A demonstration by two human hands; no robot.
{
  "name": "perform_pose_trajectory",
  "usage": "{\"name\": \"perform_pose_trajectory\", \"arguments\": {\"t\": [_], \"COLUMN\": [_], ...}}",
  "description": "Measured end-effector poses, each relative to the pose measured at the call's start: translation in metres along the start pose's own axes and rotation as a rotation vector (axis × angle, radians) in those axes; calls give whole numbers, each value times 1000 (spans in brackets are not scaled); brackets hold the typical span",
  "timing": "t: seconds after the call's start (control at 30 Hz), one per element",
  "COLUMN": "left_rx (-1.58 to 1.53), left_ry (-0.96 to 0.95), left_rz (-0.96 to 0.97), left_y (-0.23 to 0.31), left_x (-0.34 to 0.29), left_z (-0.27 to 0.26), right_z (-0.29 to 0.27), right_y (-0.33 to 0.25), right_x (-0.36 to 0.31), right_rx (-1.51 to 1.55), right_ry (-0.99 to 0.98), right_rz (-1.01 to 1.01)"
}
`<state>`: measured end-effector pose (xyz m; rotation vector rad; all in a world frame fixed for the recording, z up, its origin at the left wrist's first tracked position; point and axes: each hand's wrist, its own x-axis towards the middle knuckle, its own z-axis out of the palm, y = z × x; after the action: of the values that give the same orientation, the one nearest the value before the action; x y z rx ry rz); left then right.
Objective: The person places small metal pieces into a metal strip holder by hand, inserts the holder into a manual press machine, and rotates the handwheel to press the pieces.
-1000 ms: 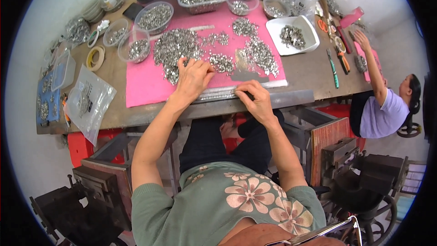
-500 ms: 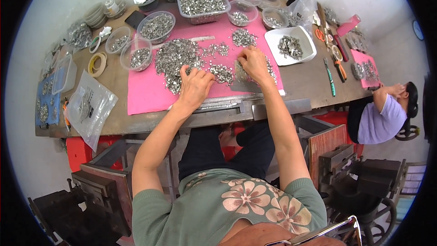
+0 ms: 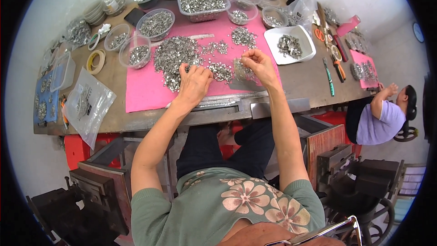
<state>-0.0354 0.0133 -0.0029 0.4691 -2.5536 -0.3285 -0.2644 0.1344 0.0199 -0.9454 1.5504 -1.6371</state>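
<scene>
My left hand point(image 3: 195, 82) lies flat, fingers spread, on the small silver metal pieces point(image 3: 175, 57) heaped on the pink mat point(image 3: 141, 91). My right hand point(image 3: 257, 64) hovers just beside it, fingertips pinched together on a piece or two. Past it, a white tray point(image 3: 291, 45) with more pieces; clear bowls point(image 3: 136, 54) off left.

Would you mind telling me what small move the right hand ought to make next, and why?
Probably a short reach forward to set its pinch down on a sorted pile. The right hand is raised over the pink mat with fingertips pinched, seemingly around small metal pieces, while the left hand lies flat on the big loose heap.
</scene>
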Motion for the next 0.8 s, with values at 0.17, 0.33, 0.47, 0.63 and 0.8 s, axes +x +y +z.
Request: {"name": "perform_pose_trajectory", "arguments": {"t": [0.17, 0.33, 0.47, 0.63, 0.8], "left_rx": [-176, -534, -537, -440, -429], "left_ry": [20, -112, -49, 23, 31], "left_rz": [-26, -91, -56, -29, -1], "left_y": [10, 49, 65, 68, 67], "left_x": [-6, -19, -28, -30, -31], "left_z": [-6, -20, -12, -2, -1], "right_z": [13, 22, 18, 21, 16], "right_y": [-18, 8, 8, 12, 11], "right_x": [-50, -71, -74, -76, -78], "right_rx": [-445, -917, -796, -864, -932], "right_ry": [19, -47, -67, -37, -26], "right_rz": [-156, -613, -454, -540, -542]}}
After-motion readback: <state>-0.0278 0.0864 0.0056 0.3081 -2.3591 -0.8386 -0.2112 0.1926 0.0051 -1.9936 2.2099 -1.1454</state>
